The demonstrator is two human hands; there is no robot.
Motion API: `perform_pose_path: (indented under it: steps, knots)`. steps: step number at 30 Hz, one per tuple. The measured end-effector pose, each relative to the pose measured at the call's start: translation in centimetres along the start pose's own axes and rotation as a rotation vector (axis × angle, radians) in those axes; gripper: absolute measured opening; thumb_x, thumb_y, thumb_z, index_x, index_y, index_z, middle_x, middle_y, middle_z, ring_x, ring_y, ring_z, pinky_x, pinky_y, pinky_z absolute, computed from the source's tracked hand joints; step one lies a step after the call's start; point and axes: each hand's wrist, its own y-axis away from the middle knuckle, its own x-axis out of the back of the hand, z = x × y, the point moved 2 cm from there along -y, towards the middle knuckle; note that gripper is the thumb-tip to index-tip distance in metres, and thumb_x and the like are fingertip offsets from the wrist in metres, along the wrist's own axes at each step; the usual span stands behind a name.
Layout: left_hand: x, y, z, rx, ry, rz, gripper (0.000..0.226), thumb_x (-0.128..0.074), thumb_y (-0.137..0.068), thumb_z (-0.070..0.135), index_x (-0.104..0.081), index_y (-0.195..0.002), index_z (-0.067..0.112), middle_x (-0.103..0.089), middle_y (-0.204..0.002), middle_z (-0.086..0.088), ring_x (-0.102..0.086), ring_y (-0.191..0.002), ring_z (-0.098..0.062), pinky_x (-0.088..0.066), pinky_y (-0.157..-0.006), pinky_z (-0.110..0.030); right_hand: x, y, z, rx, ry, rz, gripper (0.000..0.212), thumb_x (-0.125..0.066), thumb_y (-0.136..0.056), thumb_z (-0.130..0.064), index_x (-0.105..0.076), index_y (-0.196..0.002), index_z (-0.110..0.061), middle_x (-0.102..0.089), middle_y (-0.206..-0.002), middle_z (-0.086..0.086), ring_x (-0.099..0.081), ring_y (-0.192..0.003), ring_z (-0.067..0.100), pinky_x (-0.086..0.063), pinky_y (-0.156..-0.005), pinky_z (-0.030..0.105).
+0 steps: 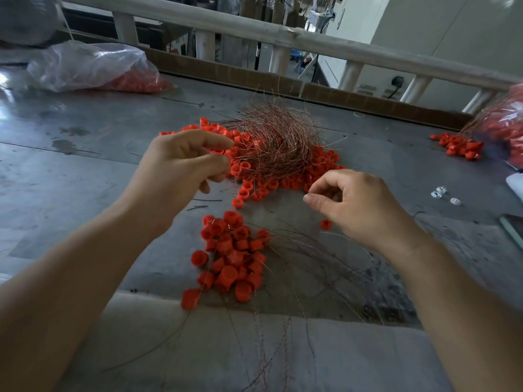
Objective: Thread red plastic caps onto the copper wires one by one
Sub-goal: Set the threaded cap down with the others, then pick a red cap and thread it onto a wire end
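At desk (pixel 85 154) centre: copper wires (pixel 277 137) tangled over loose red caps (pixel 244 192). Left hand (pixel 181 165) fingers pinch a strand at the tangle; right hand (pixel 353 202) fingers curled, contents unclear. Step: likely picking a wire; next, a cap.

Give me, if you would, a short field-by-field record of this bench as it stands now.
surface: grey metal table
far pile: loose red caps under a tangle of copper wires
near cluster: red caps bunched together, thin wires trailing toward the person
left hand: raised at the tangle's edge, fingers curled; grip cannot be told
right hand: fingers curled, thumb near forefinger; any wire held is too thin to see
stray cap: beside the right hand
plastic bag: far left, red caps inside
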Motion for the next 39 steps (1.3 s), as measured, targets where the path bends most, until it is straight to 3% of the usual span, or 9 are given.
perform_pose_path:
  steps: [3,9,14,17,21,26,33,37,39]
  knots:
    - [-0.6,1.2,1.1,-0.037,0.134,-0.155,0.014,-0.063,-0.070,0.010,-0.070,-0.079,0.019,-0.069,-0.068,0.000,-0.062,-0.062,-0.008,-0.049,-0.052,-0.016,-0.6,-0.7,0.9,-0.038,0.018,0.044,0.021,-0.064,-0.083,-0.031,-0.065,-0.102,-0.023,-0.051,-0.099,-0.010,-0.051,-0.092,0.010,-0.038,-0.080,0.022]
    - [-1.3,1.5,0.7,-0.061,0.000,-0.195,0.025,-0.062,-0.079,0.001,-0.069,-0.078,0.024,-0.070,-0.071,-0.001,-0.063,-0.063,-0.010,-0.048,-0.052,-0.016,-1.5,-1.5,1.6,-0.063,-0.009,0.044,0.046,-0.062,-0.086,-0.025,-0.050,-0.130,-0.018,-0.037,-0.142,-0.003,-0.039,-0.125,0.013,-0.025,-0.100,0.019]
    - [-1.3,1.5,0.8,-0.070,0.017,-0.218,0.023,-0.064,-0.076,0.005,-0.070,-0.077,0.027,-0.069,-0.072,-0.008,-0.061,-0.064,-0.016,-0.048,-0.050,-0.016,-1.7,-1.8,1.7,-0.046,-0.038,0.070,0.047,-0.060,-0.087,-0.021,-0.048,-0.131,-0.013,-0.037,-0.143,-0.003,-0.035,-0.128,0.010,-0.016,-0.092,0.006]
    - [-1.4,1.7,0.9,-0.064,0.008,-0.231,0.016,-0.065,-0.071,0.013,-0.070,-0.079,0.026,-0.070,-0.074,-0.008,-0.061,-0.065,-0.019,-0.048,-0.051,-0.015,-1.7,-1.8,1.6,-0.036,-0.068,0.086,0.047,-0.060,-0.087,-0.019,-0.047,-0.132,-0.009,-0.041,-0.140,-0.001,-0.037,-0.128,0.011,-0.019,-0.097,0.010]
    - [-1.4,1.7,0.9,-0.077,-0.012,-0.237,0.019,-0.063,-0.076,0.007,-0.069,-0.080,0.025,-0.069,-0.076,-0.008,-0.062,-0.066,-0.017,-0.048,-0.052,-0.015,-1.6,-1.7,1.5,-0.018,-0.100,0.125,0.046,-0.061,-0.087,-0.019,-0.049,-0.130,-0.009,-0.044,-0.138,-0.001,-0.039,-0.124,0.008,-0.023,-0.098,0.010]
    - [-1.4,1.7,0.8,-0.082,-0.014,-0.250,0.019,-0.063,-0.076,0.007,-0.069,-0.080,0.025,-0.069,-0.076,-0.008,-0.063,-0.065,-0.015,-0.048,-0.052,-0.015,-1.9,-1.8,1.6,-0.006,-0.092,0.088,0.049,-0.061,-0.087,-0.018,-0.045,-0.133,-0.007,-0.039,-0.142,0.000,-0.033,-0.130,0.009,-0.016,-0.098,0.008]
    - [-1.4,1.7,0.6,-0.078,-0.006,-0.260,0.015,-0.064,-0.068,0.020,-0.070,-0.081,0.026,-0.070,-0.075,-0.006,-0.063,-0.065,-0.014,-0.047,-0.051,-0.015,-1.5,-1.5,1.1,0.005,-0.170,0.122,0.049,-0.062,-0.085,-0.015,-0.047,-0.131,-0.010,-0.041,-0.140,-0.004,-0.038,-0.125,0.007,-0.037,-0.101,0.030]
    - [-1.4,1.7,0.5,-0.090,-0.010,-0.262,0.015,-0.064,-0.070,0.019,-0.070,-0.081,0.026,-0.070,-0.075,-0.006,-0.064,-0.065,-0.015,-0.047,-0.052,-0.015,-1.6,-1.5,1.1,0.012,-0.193,0.133,0.049,-0.062,-0.085,-0.013,-0.046,-0.132,-0.010,-0.042,-0.139,-0.003,-0.042,-0.123,0.007,-0.039,-0.100,0.029]
    - [-1.4,1.7,0.5,-0.093,-0.005,-0.261,0.015,-0.064,-0.069,0.021,-0.070,-0.081,0.026,-0.070,-0.075,-0.007,-0.064,-0.065,-0.015,-0.048,-0.052,-0.016,-1.4,-1.4,1.0,0.023,-0.223,0.197,0.043,-0.063,-0.085,-0.011,-0.053,-0.127,-0.011,-0.049,-0.129,-0.006,-0.051,-0.102,-0.004,-0.042,-0.091,0.017]
